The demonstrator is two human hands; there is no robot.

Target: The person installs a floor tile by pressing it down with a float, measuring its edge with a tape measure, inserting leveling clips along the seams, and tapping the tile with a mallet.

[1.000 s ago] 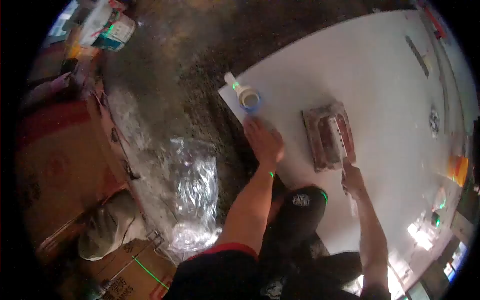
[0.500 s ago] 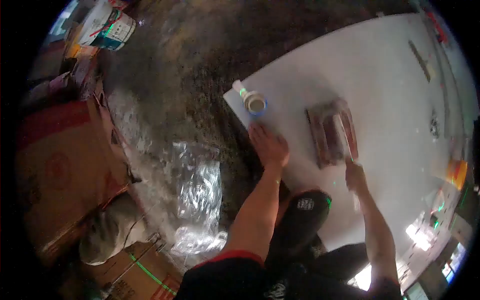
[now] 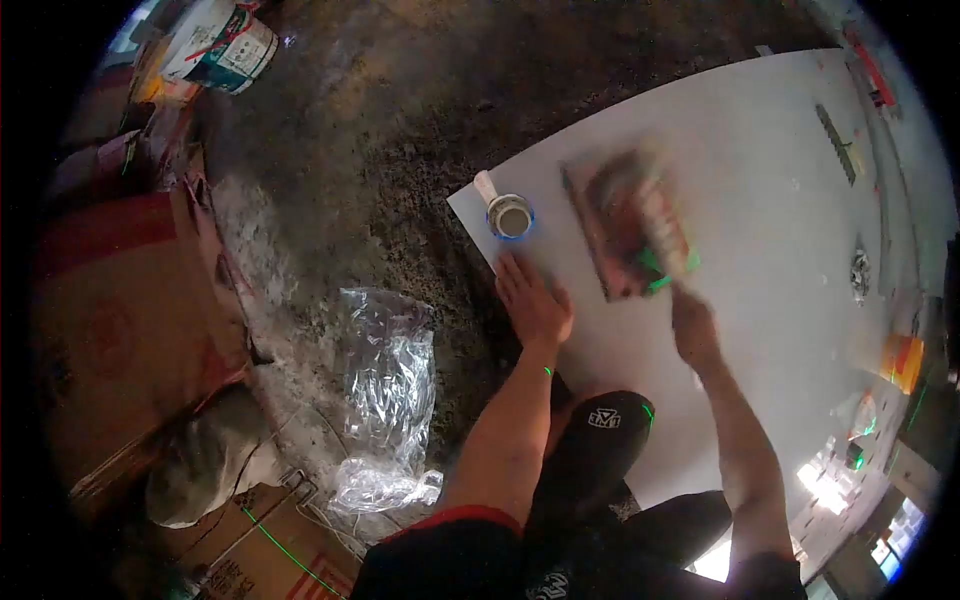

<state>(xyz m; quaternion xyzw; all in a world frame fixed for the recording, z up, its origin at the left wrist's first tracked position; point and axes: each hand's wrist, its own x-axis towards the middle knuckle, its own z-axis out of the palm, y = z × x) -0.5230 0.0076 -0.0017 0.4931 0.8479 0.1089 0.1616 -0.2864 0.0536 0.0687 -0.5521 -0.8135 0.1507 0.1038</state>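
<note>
My left hand (image 3: 535, 300) lies flat on the left edge of a large white board (image 3: 770, 250), its fingers stretched out and holding nothing. Just beyond its fingertips sits a small round pale pot or cup (image 3: 513, 222) with a grey inside, a blue rim line and a pale handle-like piece at its back. My right hand (image 3: 695, 325) is closed around the end of a blurred hand tool (image 3: 620, 230). The tool shows a flat, rectangular reddish-brown head and a pale handle, over the middle of the board. Motion hides whether the head touches the surface.
Crumpled clear plastic (image 3: 390, 390) lies on the dark stained floor to the left. Beyond it are cardboard boxes (image 3: 150, 330) and a pale sack (image 3: 215, 470). A white and green bucket (image 3: 235, 50) stands at far left. A narrow strip (image 3: 838, 145) rests on the board's right side.
My right hand and the flat tool have moved left and away from me across the board. My left hand stays flat at the board's edge. The view has shifted slightly.
</note>
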